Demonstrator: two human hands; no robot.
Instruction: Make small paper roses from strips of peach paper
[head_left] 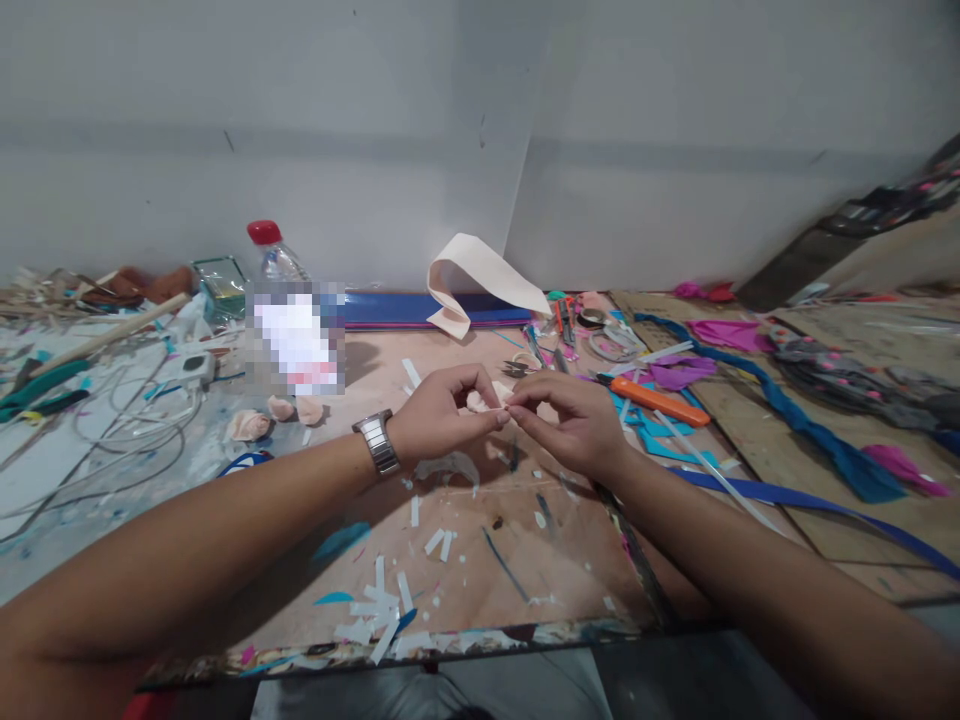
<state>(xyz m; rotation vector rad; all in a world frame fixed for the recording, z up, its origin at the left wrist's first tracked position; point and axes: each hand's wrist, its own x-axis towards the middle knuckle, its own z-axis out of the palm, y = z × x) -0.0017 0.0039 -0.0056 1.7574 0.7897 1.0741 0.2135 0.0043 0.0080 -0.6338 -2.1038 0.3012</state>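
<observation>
While your left hand [439, 412] pinches a small peach fabric flower [478, 401] between thumb and fingers, your right hand [574, 420] closes thumb and fingertips on its near edge, holding it over the counter [547, 560]. Pixelation covers the lower part of your red-capped bottle [281, 262], so any lettering there is unreadable.

A stained table [570, 570], scattered scraps [384, 605] and orange cutter [660, 400] suggest a craft workshop.
</observation>
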